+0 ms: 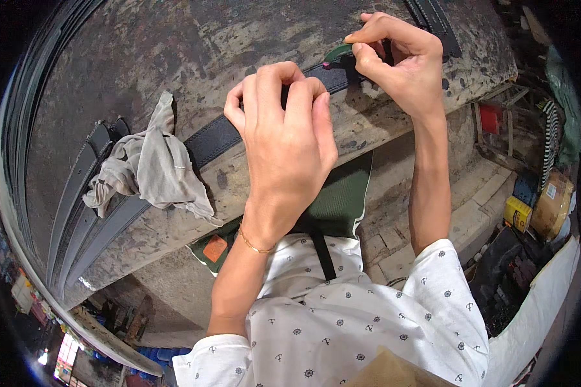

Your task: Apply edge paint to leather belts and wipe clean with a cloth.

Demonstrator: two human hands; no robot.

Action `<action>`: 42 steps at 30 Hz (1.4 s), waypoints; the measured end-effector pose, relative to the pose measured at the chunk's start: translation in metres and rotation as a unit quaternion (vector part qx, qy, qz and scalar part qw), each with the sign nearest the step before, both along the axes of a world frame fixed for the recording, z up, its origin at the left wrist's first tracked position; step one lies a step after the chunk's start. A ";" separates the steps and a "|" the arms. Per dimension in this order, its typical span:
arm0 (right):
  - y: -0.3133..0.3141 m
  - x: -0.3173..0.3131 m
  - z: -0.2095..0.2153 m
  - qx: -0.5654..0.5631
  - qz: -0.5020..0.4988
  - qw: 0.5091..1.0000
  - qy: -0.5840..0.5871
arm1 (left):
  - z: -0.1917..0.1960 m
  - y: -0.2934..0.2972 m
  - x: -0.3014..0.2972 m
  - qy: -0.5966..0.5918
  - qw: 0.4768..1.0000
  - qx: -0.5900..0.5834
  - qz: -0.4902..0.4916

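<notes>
Hazard, strap shift: the black strap (213, 140) lies aslant near the front edge of the workbench (142, 51); if the left hand (281, 126) bears down unevenly, the strap could slide or twist; the cause would be weak hold-down. Hazard, slip: the right hand (400, 64) pinches a small green piece (337, 53) between thumb and forefinger, just above the strap; a loose pinch could let it drop or mark the surface. Hazard, snag: the crumpled grey rag (168, 171) sits just beside the strap's near end; a sideways pull could draw the cloth along.

Left hand state: fingers curled downward over the strap; the fingertips are hidden (whether they grip or merely press, one cannot tell).

Appearance: the strap is long, flat, narrow and dark, with a slight sheen; a faint line appears to follow its edges; the middle is covered by the left hand.
</notes>
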State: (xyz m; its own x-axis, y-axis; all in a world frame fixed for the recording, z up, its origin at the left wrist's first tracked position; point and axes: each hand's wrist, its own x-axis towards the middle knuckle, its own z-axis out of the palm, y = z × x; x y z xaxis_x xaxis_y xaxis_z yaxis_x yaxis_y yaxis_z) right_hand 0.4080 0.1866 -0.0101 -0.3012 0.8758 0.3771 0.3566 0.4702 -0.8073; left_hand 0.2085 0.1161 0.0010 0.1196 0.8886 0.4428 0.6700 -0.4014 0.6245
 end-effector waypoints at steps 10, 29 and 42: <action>-0.002 -0.004 0.011 -0.094 -0.218 0.955 0.179 | 0.031 -0.037 -0.115 0.175 0.963 0.031 0.205; 0.005 0.039 -0.014 -0.097 -0.109 0.749 0.647 | -0.007 0.044 0.014 0.208 0.973 0.035 -0.092; 0.008 0.029 -0.016 -0.112 -0.099 0.782 0.605 | 0.008 0.026 -0.029 0.122 0.981 0.118 -0.096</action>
State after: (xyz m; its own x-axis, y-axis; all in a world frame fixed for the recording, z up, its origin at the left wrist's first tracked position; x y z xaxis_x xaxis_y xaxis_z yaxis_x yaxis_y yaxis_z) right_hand 0.4371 0.1942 -0.0264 0.3064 0.9453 0.1120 -0.6837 0.3004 -0.6651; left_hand 0.1795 0.1425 0.0089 0.4028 0.7153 0.5710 0.6852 -0.6493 0.3300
